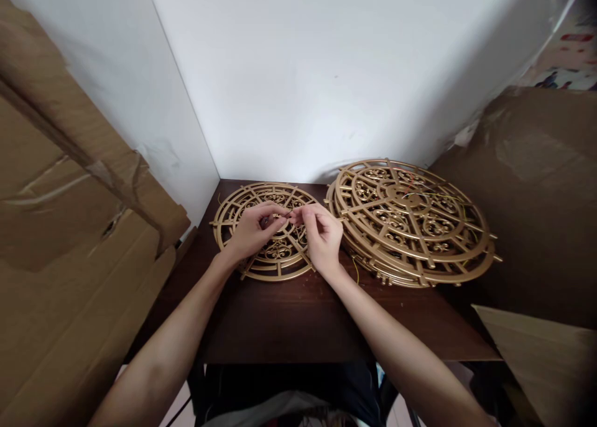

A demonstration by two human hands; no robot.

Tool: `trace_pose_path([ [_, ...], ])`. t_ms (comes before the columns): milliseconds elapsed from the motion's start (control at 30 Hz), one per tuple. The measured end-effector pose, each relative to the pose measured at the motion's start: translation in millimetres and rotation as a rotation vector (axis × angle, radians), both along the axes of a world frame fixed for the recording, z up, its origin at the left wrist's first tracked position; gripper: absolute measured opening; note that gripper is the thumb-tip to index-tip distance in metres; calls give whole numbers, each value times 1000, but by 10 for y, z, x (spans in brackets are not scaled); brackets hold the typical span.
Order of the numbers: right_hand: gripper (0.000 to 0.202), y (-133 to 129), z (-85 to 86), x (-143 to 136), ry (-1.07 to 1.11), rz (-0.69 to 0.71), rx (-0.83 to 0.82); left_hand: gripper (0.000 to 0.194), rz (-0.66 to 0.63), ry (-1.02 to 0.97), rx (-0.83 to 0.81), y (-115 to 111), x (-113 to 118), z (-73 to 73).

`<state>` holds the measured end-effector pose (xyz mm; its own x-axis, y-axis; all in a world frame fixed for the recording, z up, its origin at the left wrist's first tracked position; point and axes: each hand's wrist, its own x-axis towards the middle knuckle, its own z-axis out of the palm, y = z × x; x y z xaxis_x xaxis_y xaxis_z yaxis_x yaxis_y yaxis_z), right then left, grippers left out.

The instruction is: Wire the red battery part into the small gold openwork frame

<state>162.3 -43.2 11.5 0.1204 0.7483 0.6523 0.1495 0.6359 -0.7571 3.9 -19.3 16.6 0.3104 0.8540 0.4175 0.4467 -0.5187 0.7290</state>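
A round gold openwork frame [278, 271] with scrolled ornaments lies flat on the dark brown table [284, 327]. Over its centre, my left hand [254, 228] and my right hand [321, 231] meet fingertip to fingertip. Both hands are closed in a pinch. Something thin and dark, perhaps a wire end, shows between the fingertips; it is too small to name. The fingers hide part of the frame's hub.
Several similar gold frames are stacked [415, 228] on the right, with thin red and yellow wires on top. A yellow wire [356, 270] hangs beside the stack. Cardboard [69, 259] stands at the left, a brown box [532, 209] at the right, a white wall [317, 85] behind.
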Motion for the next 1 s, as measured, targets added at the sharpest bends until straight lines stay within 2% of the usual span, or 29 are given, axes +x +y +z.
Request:
trace_pose_path([
  [133,15,-15,-23,-15,-24,5,73,26,174,329,93,-4,-44,-76],
  [200,17,-14,-48,-20,-41,-7,78,33,244,497,68,-21,-53,-101],
  [267,19,-7,-76,-25,-59,-21,72,39,290,582,25,-34,-56,-109],
  [367,23,5,-113,-34,-70,-32,80,39,288,563,-37,-29,-63,-101],
  [533,30,24,-143,-52,-126,-43,108,14,291,498,-63,2,-96,-89],
  [633,37,37,-154,-54,-210,-73,84,16,321,513,-22,4,-104,-82],
  [767,59,59,-184,-47,-319,-60,67,19,339,510,22,15,-119,-90],
  [867,74,74,-203,-38,-383,-55,106,21,357,497,47,42,-149,-102],
  [1000,77,72,-194,-22,-428,-74,198,28,373,459,68,63,-176,-78],
])
